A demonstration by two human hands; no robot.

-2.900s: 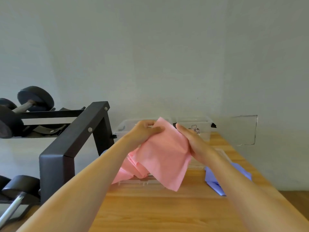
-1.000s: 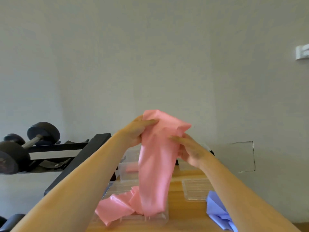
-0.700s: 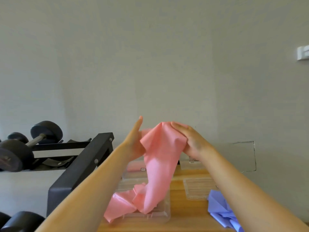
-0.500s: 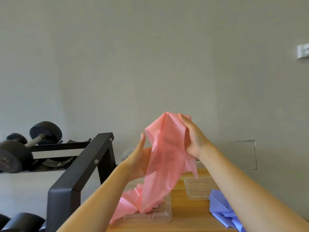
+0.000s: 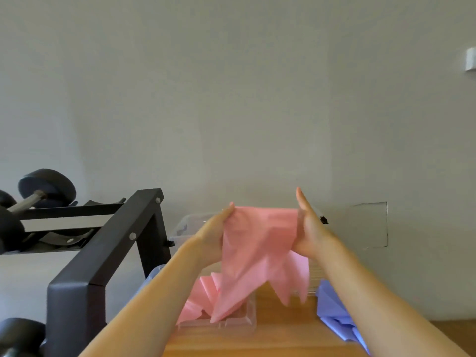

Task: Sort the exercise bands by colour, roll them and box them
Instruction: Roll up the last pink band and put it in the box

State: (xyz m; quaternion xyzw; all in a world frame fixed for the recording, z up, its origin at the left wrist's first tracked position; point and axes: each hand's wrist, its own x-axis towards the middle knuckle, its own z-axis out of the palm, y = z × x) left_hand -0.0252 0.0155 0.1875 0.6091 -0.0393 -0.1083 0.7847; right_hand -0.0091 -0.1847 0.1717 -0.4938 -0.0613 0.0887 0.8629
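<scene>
In the head view, the left hand (image 5: 215,234) pinches the upper left corner of the pink band (image 5: 257,248). The right hand (image 5: 309,229), fingers straight and upright, has the opposite edge against its palm, thumb hidden, so its grip cannot be told; the band is spread flat between them, likely to smooth it for rolling. Its tail hangs toward 6 o'clock into a clear tray (image 5: 247,324) on the table (image 5: 283,341), purple bands (image 5: 334,315) lie apart at the tray's 3 o'clock, seemingly sorted by colour, and no writing is readable.
</scene>
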